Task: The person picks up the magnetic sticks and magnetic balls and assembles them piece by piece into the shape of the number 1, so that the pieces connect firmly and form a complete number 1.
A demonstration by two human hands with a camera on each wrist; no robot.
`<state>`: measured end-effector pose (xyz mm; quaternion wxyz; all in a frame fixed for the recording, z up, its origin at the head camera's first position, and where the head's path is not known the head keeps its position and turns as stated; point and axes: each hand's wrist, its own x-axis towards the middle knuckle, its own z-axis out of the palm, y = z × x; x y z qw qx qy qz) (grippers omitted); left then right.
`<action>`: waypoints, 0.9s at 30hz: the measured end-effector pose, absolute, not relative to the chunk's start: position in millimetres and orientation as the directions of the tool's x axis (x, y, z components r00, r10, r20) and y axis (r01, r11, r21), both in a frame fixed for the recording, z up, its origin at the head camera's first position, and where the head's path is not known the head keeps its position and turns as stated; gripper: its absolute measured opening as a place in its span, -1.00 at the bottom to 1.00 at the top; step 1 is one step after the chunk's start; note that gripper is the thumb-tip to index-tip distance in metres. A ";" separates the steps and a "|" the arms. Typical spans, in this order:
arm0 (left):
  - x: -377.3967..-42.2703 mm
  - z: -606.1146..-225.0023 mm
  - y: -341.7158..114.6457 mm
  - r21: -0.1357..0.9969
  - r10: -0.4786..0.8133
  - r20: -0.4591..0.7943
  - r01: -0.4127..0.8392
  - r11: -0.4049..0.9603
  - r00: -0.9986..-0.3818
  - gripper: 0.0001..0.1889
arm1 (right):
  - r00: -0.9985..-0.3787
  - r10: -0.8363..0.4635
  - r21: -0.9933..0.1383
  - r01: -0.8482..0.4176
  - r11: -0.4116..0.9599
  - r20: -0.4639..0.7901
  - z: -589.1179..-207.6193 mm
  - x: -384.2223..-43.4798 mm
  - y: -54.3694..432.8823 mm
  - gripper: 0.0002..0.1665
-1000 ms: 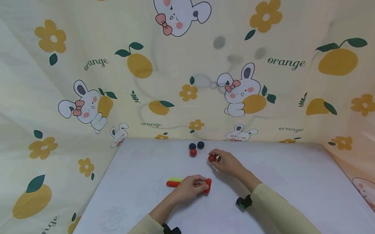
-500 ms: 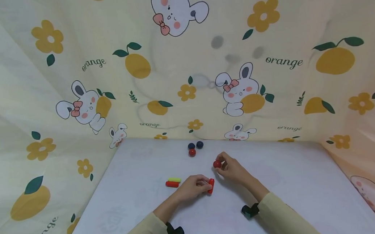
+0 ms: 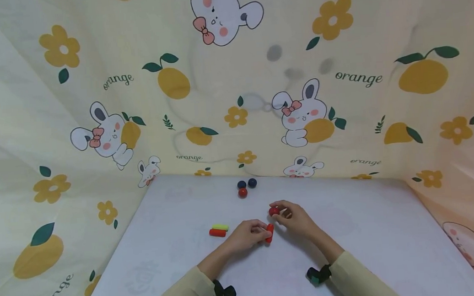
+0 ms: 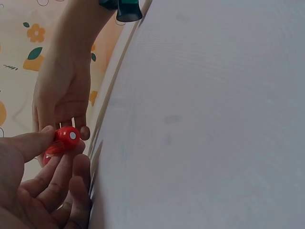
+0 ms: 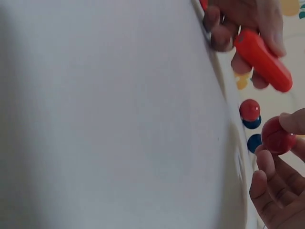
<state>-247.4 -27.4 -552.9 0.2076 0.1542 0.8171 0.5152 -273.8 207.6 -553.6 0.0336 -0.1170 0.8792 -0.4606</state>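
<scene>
My left hand (image 3: 244, 236) pinches a short red rod (image 3: 270, 228) between thumb and fingers, held slanted over the white table. In the left wrist view a rounded end of that red rod (image 4: 70, 135) shows a white dot. Just behind and to the right, my right hand (image 3: 299, 218) pinches a glossy red ball (image 3: 273, 211) at its fingertips. The right wrist view has the red rod (image 5: 263, 61) lengthwise above the red ball (image 5: 277, 137), with a gap between them. Part of each held piece is hidden by fingers.
Two dark blue balls (image 3: 252, 182) and another red ball (image 3: 243, 193) sit together toward the back of the table (image 3: 179, 262). Left of my left hand lie a yellow-green rod (image 3: 220, 227) and a red rod (image 3: 217, 233), side by side. A printed curtain (image 3: 220, 144) surrounds the table.
My right hand has brought the red ball nearer, toward the rod. My left hand has shifted slightly right with the red rod. The loose balls and rods lie as before.
</scene>
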 end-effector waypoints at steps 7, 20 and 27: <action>-250.9 -557.2 -25.1 0.905 0.465 -0.172 0.047 0.423 -0.868 -0.75 | -0.972 -0.237 -0.895 -0.100 0.435 -0.006 -552.7 -263.2 205.4 -0.55; -253.9 -560.8 -24.0 0.898 0.457 -0.172 0.052 0.437 -0.873 -0.74 | -0.976 -0.188 -0.954 0.052 0.296 -0.112 -553.9 -254.6 206.3 -0.45; -258.1 -564.9 -24.1 0.915 0.448 -0.183 0.016 0.404 -0.875 -0.73 | -0.981 -0.126 -0.951 0.103 0.290 -0.145 -561.8 -259.3 207.5 -0.46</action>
